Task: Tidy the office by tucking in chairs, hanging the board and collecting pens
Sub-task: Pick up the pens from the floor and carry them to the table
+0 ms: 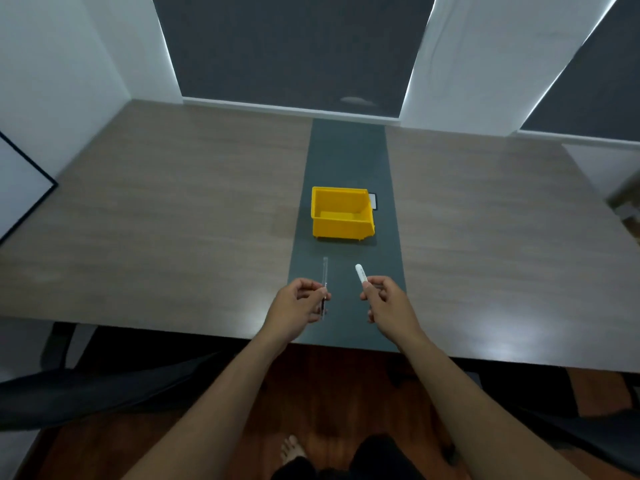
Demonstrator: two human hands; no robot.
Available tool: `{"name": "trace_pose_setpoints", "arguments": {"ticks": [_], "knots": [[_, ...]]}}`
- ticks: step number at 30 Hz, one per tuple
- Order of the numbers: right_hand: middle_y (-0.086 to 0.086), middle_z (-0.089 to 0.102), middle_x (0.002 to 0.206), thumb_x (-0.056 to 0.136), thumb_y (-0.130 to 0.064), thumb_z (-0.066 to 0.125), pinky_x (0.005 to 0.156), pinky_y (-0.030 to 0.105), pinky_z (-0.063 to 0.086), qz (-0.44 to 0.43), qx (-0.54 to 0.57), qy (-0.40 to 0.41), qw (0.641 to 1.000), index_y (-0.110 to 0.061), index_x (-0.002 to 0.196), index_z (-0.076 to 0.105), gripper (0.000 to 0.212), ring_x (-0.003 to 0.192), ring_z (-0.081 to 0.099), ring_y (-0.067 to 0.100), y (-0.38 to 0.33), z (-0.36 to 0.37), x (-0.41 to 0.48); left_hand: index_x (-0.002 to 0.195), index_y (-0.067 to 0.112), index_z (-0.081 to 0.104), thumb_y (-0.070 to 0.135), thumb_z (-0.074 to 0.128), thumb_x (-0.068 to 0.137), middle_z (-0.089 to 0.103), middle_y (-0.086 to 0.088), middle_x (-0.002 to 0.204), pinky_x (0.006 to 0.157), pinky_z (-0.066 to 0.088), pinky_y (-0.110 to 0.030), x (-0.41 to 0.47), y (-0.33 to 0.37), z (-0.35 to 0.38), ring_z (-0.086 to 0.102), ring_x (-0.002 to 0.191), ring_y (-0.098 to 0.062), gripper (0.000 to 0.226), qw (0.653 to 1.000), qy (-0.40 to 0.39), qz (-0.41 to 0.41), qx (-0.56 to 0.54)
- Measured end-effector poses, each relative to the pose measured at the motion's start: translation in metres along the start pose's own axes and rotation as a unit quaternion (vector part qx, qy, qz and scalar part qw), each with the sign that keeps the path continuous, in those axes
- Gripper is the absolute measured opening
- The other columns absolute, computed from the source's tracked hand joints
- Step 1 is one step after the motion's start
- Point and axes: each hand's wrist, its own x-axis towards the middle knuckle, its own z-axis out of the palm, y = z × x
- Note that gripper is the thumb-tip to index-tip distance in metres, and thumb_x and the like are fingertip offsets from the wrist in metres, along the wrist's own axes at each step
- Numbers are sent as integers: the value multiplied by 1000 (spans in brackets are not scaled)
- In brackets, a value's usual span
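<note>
Down at the very bottom, a bare foot (292,447) and dark-clothed knees show over a reddish wood floor (325,393), the rest of the person cut off by the frame. 2 dark office chairs (104,386) flank the arms; their seats sit under the near edge of the wide wood-grain tabletop (173,220), though the dim light hides how far in they go.

Now the hands. The left hand (298,303) has its fingertips pinched shut on a slim clear-barrelled pen (325,285), tip pointing away. The right hand (386,299) is closed on a stubby white marker (361,276), angled up and left. Both hover just over the grey centre strip (346,161), close to the near edge, 1 pen per hand, and I read that as lining up for a drop.

The target looks obvious: an open yellow plastic bin (341,213) sits on that strip, mid-table, mouth up, nothing visible inside. A small dark-framed white card (373,201) peeks out behind its right rim, mostly hidden.

At the left edge, a black-framed whiteboard (20,178) is clipped by the frame; I cannot tell whether it hangs or leans. Beyond the far edge, dark window blinds (294,46) between white walls.
</note>
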Motion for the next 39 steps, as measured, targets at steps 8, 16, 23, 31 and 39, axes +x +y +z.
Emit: {"name": "trace_pose_setpoints", "arguments": {"ticks": [8,16,23,31,39], "knots": [[-5,72,102,110,-30,56,71,38,57,-49,-98,-29,994,-25,127,67,21,78,62,13,-24,1,91,106,11,73,21,73,102,80,-14,102,81,63,-47,94,50,-38,73,80,-26,11,994,26,54,92],[0,75,119,108,-23,59,73,28,42,-75,-214,-47,973,-24,131,73,27,97,65,17,-33,0,214,102,20,77,30,79,97,77,-3,97,72,60,-33,207,90,-39,73,82,-18,11,972,38,84,218],[13,77,115,103,-22,66,78,39,55,1,-272,-34,962,-16,117,71,16,102,71,33,-28,-8,341,107,14,76,24,73,100,77,-3,102,80,59,-37,344,103,-16,71,92,-19,13,904,-13,113,411],[7,71,119,101,-23,60,107,51,44,92,-412,-100,901,-27,113,74,20,114,65,31,-16,4,435,120,15,69,16,56,106,72,-12,120,90,61,-46,449,84,29,70,104,-32,20,770,-97,95,623],[-2,73,114,104,-27,62,110,53,37,102,-398,-111,905,-34,112,80,21,114,64,26,0,25,462,136,19,63,22,53,110,71,-8,133,110,48,-50,480,64,45,67,122,-32,28,659,-111,107,736]]}}
